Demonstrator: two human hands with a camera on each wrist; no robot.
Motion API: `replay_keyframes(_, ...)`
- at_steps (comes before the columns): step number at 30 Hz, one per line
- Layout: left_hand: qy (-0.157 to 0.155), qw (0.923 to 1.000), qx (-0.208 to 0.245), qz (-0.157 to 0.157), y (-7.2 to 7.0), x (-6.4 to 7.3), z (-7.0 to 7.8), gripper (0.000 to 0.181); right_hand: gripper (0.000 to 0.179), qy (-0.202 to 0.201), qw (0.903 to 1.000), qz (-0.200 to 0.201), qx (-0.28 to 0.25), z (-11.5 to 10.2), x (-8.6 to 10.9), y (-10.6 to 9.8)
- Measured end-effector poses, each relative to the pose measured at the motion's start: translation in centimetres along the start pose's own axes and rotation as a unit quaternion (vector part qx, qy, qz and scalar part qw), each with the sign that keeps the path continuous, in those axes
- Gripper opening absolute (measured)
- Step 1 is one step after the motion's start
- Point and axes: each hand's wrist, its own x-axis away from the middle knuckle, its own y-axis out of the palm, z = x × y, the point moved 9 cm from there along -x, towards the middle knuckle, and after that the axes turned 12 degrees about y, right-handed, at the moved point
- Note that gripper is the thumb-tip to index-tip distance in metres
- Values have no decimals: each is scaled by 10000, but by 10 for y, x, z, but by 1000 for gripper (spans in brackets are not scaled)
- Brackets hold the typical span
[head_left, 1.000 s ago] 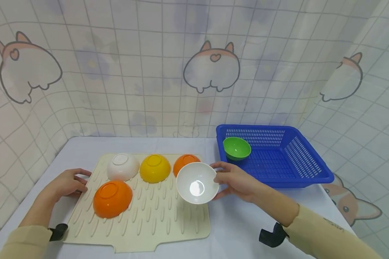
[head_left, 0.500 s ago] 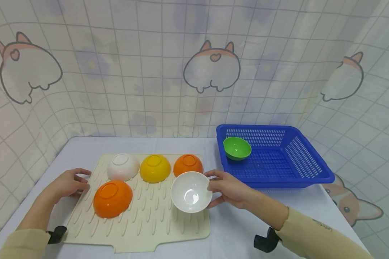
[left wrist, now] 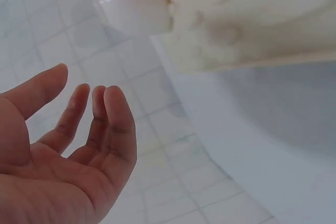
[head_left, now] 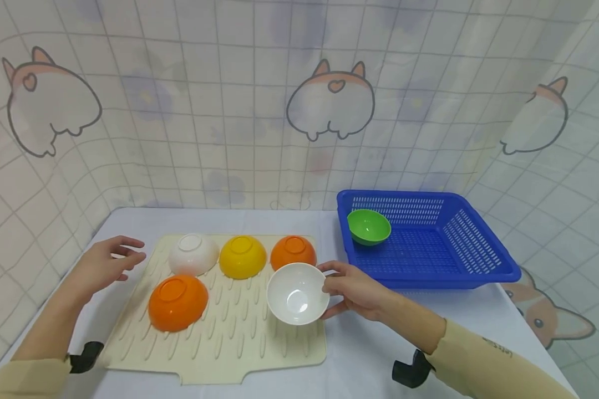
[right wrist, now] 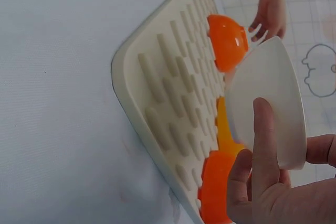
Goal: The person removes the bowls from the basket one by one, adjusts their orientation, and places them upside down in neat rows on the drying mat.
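Observation:
My right hand (head_left: pixel 354 291) grips a white bowl (head_left: pixel 298 293) by its right side, the hollow facing up and toward me. In the right wrist view the bowl (right wrist: pixel 268 87) is above the ribbed cream drying mat (right wrist: pixel 157 87), thumb on one side and fingers on the other. Off the mat's left edge, my left hand (head_left: pixel 107 263) hangs in the air, holding nothing, its fingers relaxed in the left wrist view. Upside down on the mat (head_left: pixel 219 349) sit another white bowl (head_left: pixel 193 255), a yellow bowl (head_left: pixel 242 257), a small orange bowl (head_left: pixel 293 252) and a larger orange bowl (head_left: pixel 177 303).
A blue slotted basket (head_left: pixel 429 277) stands at the back right of the white-covered table (head_left: pixel 359 354). Inside its left end a green bowl (head_left: pixel 369 227) lies with its hollow up. A tile-patterned curtain (head_left: pixel 219 111) hangs close behind the table.
The right hand has brought the white bowl slightly lower and toward me. My left hand has lifted off the mat's left edge. The view has shifted slightly.

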Motion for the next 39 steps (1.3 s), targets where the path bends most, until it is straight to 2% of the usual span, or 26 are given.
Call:
replay_keyframes(6, 259, 9996, 46, 60, 1, -4, 40, 54, 56, 1, 10000, 62, 11, 1, 0, -2)
replay_keyframes(12, 627, 9979, 129, 14, 12, -6, 82, 48, 57, 9, 10000, 39, -9, 1, 0, -1)
replay_keyframes(17, 862, 9955, 337, -177, 31, -9, 112, 43, 57, -7, 10000, 33, -12, 1, 1, -1)
replay_keyframes(22, 1033, 9892, 900, -513, 60, -12, 135, 40, 55, -8, 10000, -43, -36, 3, 1, 0)
replay_keyframes(29, 1135, 9684, 1932, -1092, 114, -10, 154, 36, 56, -12, 9999, -96, -50, 4, 1, 3)
replay_keyframes(32, 966, 9588, 2328, -1312, 136, -7, 155, 41, 56, 8, 9999, -98, -62, 4, 1, 4)
replay_keyframes(35, 687, 9477, 2787, -1395, 152, -5, 152, 47, 57, 22, 9999, -115, -73, 5, 0, 6)
replay_keyframes(39, 424, 9260, 3451, -1474, 170, -4, 151, 51, 57, 31, 9999, -133, -93, 5, 0, 7)
